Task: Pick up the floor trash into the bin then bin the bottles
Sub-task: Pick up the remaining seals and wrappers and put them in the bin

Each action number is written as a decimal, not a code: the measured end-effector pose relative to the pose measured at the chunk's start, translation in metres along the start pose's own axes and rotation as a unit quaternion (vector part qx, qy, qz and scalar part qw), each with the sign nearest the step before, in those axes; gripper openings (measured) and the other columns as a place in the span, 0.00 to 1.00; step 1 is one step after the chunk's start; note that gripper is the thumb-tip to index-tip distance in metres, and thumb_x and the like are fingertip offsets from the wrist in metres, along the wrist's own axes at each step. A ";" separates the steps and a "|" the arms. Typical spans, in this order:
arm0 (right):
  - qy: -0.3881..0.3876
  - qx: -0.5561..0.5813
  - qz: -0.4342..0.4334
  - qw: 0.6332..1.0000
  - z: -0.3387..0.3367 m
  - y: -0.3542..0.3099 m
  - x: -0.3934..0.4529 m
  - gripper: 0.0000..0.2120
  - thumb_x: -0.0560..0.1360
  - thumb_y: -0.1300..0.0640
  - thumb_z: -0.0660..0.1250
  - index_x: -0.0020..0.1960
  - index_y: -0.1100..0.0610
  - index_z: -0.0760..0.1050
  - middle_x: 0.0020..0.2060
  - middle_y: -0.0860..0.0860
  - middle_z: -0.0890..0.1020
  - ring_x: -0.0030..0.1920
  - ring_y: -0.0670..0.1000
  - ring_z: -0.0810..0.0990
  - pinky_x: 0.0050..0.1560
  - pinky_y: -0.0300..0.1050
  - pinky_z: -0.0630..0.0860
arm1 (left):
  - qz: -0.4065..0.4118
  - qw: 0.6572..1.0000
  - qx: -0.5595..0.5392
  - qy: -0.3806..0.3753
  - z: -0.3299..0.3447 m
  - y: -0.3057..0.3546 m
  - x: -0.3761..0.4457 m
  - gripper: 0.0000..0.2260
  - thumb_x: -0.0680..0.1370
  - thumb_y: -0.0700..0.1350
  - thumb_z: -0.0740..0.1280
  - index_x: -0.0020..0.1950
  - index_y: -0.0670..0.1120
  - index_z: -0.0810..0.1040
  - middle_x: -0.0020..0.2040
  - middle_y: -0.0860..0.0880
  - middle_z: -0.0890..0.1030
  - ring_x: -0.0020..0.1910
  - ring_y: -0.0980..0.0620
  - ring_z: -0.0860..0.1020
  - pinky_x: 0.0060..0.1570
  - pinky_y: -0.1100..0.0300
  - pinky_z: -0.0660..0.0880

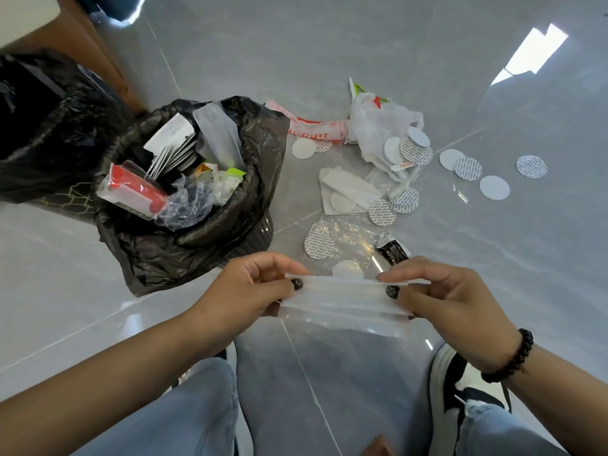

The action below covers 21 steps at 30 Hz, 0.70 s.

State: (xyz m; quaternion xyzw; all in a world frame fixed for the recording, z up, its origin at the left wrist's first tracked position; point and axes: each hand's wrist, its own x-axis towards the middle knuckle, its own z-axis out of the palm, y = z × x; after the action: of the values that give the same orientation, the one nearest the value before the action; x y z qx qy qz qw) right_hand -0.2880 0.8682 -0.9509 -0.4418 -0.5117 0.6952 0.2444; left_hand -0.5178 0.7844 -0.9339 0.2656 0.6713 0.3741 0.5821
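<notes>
1. We have both hands on a clear, floppy plastic bag (342,302) with a zip-strip top edge, stretched flat between them at 6 o'clock, above the floor.
2. Our left hand (250,287) pinches the bag's left end, thumb on top, fingers curled behind. Our right hand (444,297) does the same at the right end, thumb on the strip, fingers curled under. Dark polish on both thumbnails; a black bead bracelet (510,360) sits on the right wrist.
3. The bin (184,205) is at 10 o'clock: round, lined with a crinkled black bag, holding white cards, a red-and-white box and crumpled clear film.
4. Floor trash at 12 to 2 o'clock on the glossy grey tile floor (362,44): flat round seal discs (493,187), some plain white, some printed; a crumpled white plastic bag (378,126); a red-and-white wrapper (316,128); folded white paper (345,192); a small black sachet (393,253) just beyond our right hand.
5. No bottles seen.
</notes>
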 end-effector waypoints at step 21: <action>0.018 -0.052 -0.063 0.997 0.007 0.003 -0.003 0.16 0.70 0.76 0.67 0.35 0.56 0.82 0.41 0.54 0.82 0.33 0.54 0.80 0.34 0.39 0.78 | -0.068 0.988 -0.123 -0.063 0.000 -0.002 -0.001 0.08 0.75 0.33 0.66 0.52 0.40 0.79 0.44 0.42 0.83 0.43 0.40 0.84 0.36 0.61 0.81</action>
State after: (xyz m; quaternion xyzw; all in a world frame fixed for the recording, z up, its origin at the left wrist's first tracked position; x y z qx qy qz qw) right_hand -0.2925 0.8616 -0.9521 -0.4335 -0.5691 0.6428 0.2737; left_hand -0.5177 0.7825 -0.9348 0.1690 0.5986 0.3962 0.6754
